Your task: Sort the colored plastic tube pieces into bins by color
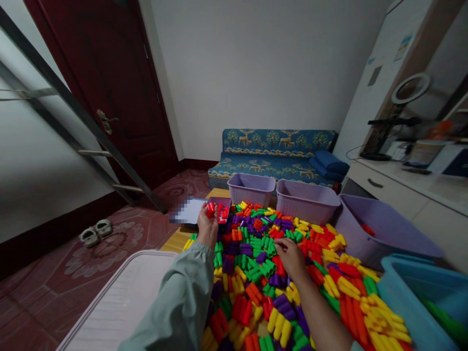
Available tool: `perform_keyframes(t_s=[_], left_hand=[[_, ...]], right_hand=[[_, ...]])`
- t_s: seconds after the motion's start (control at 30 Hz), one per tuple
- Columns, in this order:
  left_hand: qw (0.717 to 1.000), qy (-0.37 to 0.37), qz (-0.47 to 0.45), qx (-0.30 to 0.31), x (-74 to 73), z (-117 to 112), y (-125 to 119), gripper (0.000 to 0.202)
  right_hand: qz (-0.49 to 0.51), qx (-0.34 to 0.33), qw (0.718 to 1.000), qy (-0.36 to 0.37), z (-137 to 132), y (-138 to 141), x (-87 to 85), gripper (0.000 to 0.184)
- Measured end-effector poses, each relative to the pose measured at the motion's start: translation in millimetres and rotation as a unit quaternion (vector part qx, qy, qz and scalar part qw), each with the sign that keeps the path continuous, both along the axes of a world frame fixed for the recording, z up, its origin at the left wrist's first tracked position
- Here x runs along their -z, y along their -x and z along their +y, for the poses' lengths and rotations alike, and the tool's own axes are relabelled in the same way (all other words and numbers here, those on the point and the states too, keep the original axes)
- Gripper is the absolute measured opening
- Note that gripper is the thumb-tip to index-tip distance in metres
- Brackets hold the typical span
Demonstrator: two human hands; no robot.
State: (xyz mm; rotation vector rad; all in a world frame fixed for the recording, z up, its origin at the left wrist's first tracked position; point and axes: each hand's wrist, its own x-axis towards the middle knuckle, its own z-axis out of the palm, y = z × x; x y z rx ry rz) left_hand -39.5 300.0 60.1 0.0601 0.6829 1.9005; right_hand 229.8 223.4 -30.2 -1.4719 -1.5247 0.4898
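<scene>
On the table (172, 242), red, green, yellow and purple blocks (243, 310) lie heaped. At a small box (220, 200) of red pieces (224, 213), the left hand (207, 227) grips a red block (211, 209). Near green blocks (268, 268), the right hand (291, 257) bends its fingers together; whether it holds one, I cannot tell. 3 lilac tubs (307, 204) edge the heap.
</scene>
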Motion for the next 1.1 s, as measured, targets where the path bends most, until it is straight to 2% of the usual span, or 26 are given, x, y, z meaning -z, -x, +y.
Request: perform_keyframes(t_s=[0.1,0.17,0.3,0.47,0.67,0.77,0.87,0.93,0.97,1.03,1.1], left_hand=[[0.999,0.037,0.018,-0.018,1.8,2,2,0.042],[0.998,0.051,0.029,-0.011,1.2,3,2,0.042],[0.997,0.055,0.036,0.039,-8.3,3,2,0.021],[0.992,0.067,0.056,0.088,-20.9,2,11,0.032],[0.993,-0.011,0.083,0.082,-27.3,-2,9,0.041],[0.991,-0.036,0.091,0.089,-21.4,-9,-6,0.040],[0.982,-0.032,0.148,0.111,-0.8,-20,-29,0.036],[0.952,-0.055,0.258,0.154,19.6,-30,-46,0.034],[0.922,-0.061,0.338,0.177,30.0,-35,-53,0.031],[0.833,-0.071,0.526,0.156,47.5,-47,-64,0.024],[0.709,-0.086,0.689,0.124,56.4,-58,-70,0.027]], right_hand=[[-0.003,-0.002,1.000,0.001,0,0,0.1,0.022],[-0.008,-0.003,1.000,0.000,0,0,0.0,0.021],[-0.011,-0.005,1.000,0.004,0,0,-1.2,0.021],[-0.011,-0.006,1.000,0.005,0,0,-1.2,0.022],[-0.005,-0.008,1.000,-0.004,0,0,-0.6,0.022],[0.002,-0.006,1.000,-0.010,0,0,-0.9,0.021],[-0.002,-0.005,1.000,-0.013,-1,0,-0.8,0.021],[-0.004,-0.007,1.000,-0.013,-1,0,-0.5,0.021],[-0.004,-0.009,1.000,-0.014,-1,0,-0.2,0.021],[-0.005,-0.010,1.000,-0.016,0,0,0.5,0.021],[-0.007,-0.009,1.000,-0.017,0,0,1.1,0.020]])
